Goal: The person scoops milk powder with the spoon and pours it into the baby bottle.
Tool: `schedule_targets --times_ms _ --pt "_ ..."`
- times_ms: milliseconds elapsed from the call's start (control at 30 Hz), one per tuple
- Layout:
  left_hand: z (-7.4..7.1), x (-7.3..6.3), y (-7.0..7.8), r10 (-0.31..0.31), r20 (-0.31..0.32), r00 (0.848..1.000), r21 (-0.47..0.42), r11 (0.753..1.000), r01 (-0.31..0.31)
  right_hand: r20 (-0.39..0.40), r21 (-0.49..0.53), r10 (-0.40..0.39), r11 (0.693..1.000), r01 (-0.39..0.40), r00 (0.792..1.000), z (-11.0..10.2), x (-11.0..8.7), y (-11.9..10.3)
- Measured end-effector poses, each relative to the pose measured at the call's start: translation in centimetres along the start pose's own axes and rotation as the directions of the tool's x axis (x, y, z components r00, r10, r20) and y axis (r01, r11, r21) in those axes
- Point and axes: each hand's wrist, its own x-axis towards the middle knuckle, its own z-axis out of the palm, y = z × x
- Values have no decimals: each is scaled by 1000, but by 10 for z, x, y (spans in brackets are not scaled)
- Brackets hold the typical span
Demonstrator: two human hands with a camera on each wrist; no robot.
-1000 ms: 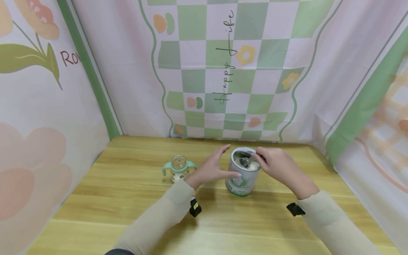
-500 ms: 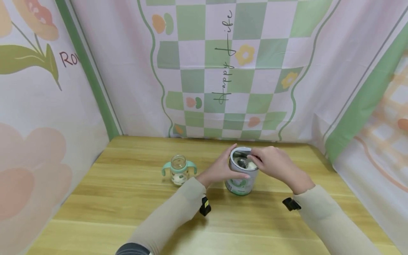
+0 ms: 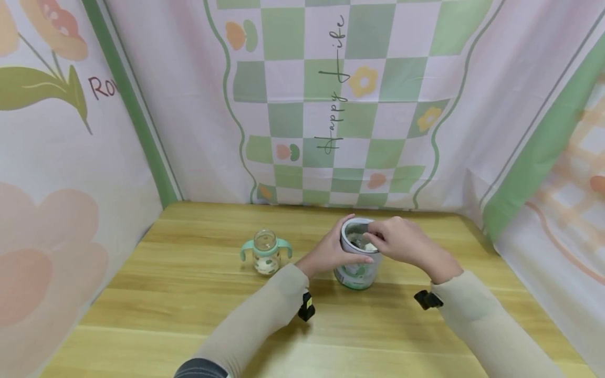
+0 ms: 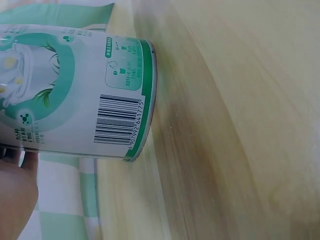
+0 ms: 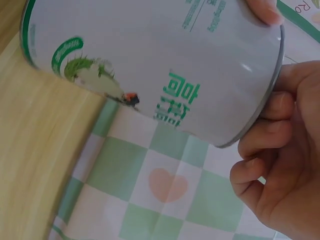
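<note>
An open white-and-green milk powder can stands upright on the table, with whitish powder inside. My left hand holds its left side, thumb across the front and fingers behind. Over the rim, my right hand has its fingertips dipped inside, pinching a shiny spoon that is mostly hidden. The left wrist view has the can's barcode side, and a bit of my left hand at the edge. In the right wrist view, curled fingers of my right hand are at the can's rim.
To the left of the can stands a small clear baby bottle with mint-green handles, uncapped, with pale contents. The wooden table ends at a checkered curtain behind, and more printed cloth hangs on both sides.
My left hand has moved right, from beside the can to gripping it. My right hand has moved slightly left and its fingertips are further inside the opening with the spoon.
</note>
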Motion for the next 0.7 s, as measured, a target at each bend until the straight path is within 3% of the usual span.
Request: schedule_targets --times_ms 233,367,700 --pt "0 0 0 10 15 1000 -45 999 -9 78 82 8 997 -15 997 0 7 -4" --pt "0 0 -1 12 17 1000 -45 999 -11 78 157 25 987 -37 997 2 9 -5" --pt "0 1 -1 9 7 1000 -30 1000 -8 59 333 195 921 -203 979 0 2 4"
